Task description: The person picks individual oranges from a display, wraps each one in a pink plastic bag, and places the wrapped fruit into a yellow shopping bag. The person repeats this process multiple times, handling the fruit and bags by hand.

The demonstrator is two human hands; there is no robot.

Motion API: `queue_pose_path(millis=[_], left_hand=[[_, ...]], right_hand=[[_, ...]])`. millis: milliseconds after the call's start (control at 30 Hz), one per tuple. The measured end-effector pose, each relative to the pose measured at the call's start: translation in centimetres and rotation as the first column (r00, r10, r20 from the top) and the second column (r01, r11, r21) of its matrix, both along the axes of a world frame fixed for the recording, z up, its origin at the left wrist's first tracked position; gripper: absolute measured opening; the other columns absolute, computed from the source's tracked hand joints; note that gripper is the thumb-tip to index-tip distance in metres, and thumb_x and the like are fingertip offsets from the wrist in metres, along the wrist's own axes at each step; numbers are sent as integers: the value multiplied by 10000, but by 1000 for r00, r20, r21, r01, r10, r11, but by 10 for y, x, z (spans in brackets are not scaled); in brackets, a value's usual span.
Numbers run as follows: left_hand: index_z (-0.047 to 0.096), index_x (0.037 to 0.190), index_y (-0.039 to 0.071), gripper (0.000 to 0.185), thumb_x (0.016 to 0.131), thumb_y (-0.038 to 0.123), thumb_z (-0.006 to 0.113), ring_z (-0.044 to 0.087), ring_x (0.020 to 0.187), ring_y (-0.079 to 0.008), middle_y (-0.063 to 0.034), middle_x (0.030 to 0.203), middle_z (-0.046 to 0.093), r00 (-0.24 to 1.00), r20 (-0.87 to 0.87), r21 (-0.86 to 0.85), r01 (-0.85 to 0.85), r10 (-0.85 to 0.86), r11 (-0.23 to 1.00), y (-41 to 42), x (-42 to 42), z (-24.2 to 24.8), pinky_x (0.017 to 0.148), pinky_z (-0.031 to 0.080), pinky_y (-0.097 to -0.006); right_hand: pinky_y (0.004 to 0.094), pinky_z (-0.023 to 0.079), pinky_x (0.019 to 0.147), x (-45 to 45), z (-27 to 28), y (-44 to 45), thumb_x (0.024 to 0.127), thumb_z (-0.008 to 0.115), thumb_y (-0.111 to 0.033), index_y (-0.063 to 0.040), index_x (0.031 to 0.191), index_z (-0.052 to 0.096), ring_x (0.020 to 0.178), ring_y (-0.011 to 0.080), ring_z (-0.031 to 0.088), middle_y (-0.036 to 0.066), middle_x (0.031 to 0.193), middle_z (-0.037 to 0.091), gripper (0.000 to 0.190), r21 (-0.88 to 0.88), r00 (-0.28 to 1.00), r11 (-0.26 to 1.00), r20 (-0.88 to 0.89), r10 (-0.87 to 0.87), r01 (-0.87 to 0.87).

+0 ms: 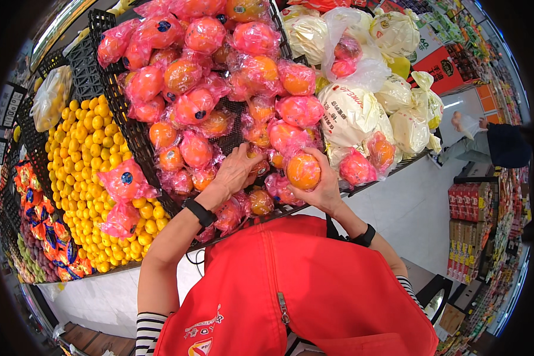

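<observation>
My right hand (324,184) grips a large orange (303,171) in clear and pink plastic wrap, at the front of a black plastic crate (127,129). To its left, my left hand (236,171) curls its fingers over another wrapped orange (260,166) low in the crate; the hand itself partly hides that fruit. Around both hands lie many oranges in pink wrappers, some with dark round stickers. A dark gap of bare mesh (231,142) shows just beyond my left fingertips.
Small yellow citrus fruits (93,147) fill the display at left, with two pink-wrapped fruits (127,178) on top. Pomelos in pale bags (349,113) lie at right, beside a clear bag of wrapped fruit (358,167). A person (494,142) stands in the aisle at right, near stacked cartons (469,227).
</observation>
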State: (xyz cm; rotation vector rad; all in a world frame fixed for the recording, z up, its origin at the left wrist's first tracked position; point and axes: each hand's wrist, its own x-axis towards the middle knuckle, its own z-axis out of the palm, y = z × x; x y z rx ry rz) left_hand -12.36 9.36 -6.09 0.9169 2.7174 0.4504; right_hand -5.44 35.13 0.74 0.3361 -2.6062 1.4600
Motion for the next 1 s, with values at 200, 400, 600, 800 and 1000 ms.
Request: queue_pose_path(millis=[200, 400, 600, 800, 1000], left_hand=[[480, 1332, 127, 687, 748, 214, 832, 528, 1183, -441, -288, 1346, 440, 988, -130, -81, -98, 87, 992, 24, 16, 5, 966, 495, -489], [460, 1314, 91, 739, 721, 289, 854, 594, 1120, -380, -235, 1250, 495, 999, 16, 62, -31, 30, 998, 11, -7, -3, 918, 535, -449], [455, 1378, 124, 629, 907, 427, 742, 619, 1162, -234, -65, 1248, 592, 608, 787, 587, -683, -107, 436, -26, -2, 12, 1004, 527, -403], [527, 1416, 85, 761, 986, 708, 442, 696, 1073, -289, -156, 1271, 668, 141, 910, 164, -986, -390, 26, -41, 10, 36, 925, 602, -463], [533, 1404, 56, 866, 951, 781, 401, 726, 924, -309, -229, 1191, 678, 98, 820, 187, -977, -565, 102, -60, 15, 11, 765, 649, -437]], right_hand=[[391, 523, 980, -1, 1, -5, 680, 919, -207, -50, 1416, 474, 1137, 300, 663, 168, 1267, 620, 874, 47, 999, 999, -39, -2, 4], [424, 528, 990, -1, 1, -5, 688, 904, -250, -63, 1403, 503, 1160, 353, 653, 172, 1296, 629, 841, 57, 1000, 998, -10, -10, 10], [441, 530, 989, -7, 4, -11, 692, 883, -266, -85, 1414, 495, 1165, 361, 648, 173, 1292, 623, 840, 172, 995, 984, 100, 22, -39], [478, 538, 927, -17, 2, -17, 721, 847, -363, -163, 1443, 485, 1087, 391, 660, 177, 1228, 658, 832, 289, 984, 943, 119, 135, -165], [476, 522, 906, -22, -4, -23, 729, 843, -397, -182, 1473, 473, 1041, 366, 671, 164, 1211, 657, 858, 474, 949, 823, 177, 259, -313]])
